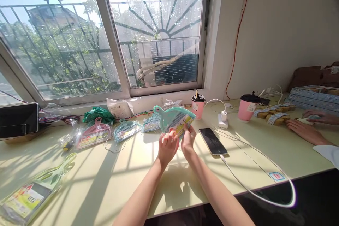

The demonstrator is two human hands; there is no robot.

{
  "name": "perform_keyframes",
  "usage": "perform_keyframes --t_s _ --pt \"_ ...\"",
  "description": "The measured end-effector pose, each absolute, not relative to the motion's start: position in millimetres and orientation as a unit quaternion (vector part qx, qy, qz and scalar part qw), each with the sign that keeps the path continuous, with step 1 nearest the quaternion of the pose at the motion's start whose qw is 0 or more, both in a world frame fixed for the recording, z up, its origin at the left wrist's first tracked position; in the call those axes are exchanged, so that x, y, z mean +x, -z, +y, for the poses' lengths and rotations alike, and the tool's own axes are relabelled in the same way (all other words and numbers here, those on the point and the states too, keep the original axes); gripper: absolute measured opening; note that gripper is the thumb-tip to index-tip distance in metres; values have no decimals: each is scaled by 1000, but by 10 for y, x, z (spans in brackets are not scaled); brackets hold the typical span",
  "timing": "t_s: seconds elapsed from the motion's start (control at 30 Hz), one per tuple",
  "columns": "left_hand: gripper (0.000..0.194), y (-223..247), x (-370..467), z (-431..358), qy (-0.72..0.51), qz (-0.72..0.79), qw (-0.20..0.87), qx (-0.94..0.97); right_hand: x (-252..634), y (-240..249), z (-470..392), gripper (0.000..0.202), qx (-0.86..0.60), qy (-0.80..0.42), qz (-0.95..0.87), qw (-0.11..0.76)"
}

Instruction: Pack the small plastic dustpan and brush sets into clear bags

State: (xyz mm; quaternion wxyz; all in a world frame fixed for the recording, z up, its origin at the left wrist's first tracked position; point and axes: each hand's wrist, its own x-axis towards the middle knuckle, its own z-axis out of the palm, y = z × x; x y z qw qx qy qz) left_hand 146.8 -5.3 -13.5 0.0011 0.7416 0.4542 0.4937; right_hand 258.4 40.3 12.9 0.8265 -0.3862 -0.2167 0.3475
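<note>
Between my two hands, tilted above the table, is a teal mini dustpan set (171, 117) with a grey-bristled brush and a yellow printed label. My left hand (168, 145) has its fingers curled over the lower left edge, at the label. On the lower right, my right hand (188, 137) grips the edge with its thumb on the front; its other fingers are mostly hidden behind. Just beyond lies another teal dustpan set (152, 124), partly covered by the held one. Farther left rest a blue-green dustpan set (126, 130) and a pink dustpan set (94, 135).
A green dustpan set (31, 194) lies at front left, near a dark-screened tablet (19, 122). Right of my hands are a phone (212, 141) on a white cable (254, 192), a charger (223, 120) and pink cups (198, 107). A co-worker's hands (304, 129) work at far right.
</note>
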Motion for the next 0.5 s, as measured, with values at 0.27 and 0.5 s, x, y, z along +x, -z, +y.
perform_keyframes --t_s 0.27,0.5 --pt "104 -291 1212 55 -722 489 287 396 2504 -155 336 49 -332 -444 -216 804" --pt "106 -283 1365 6 -659 324 507 452 2493 -129 297 29 -304 -499 -145 799"
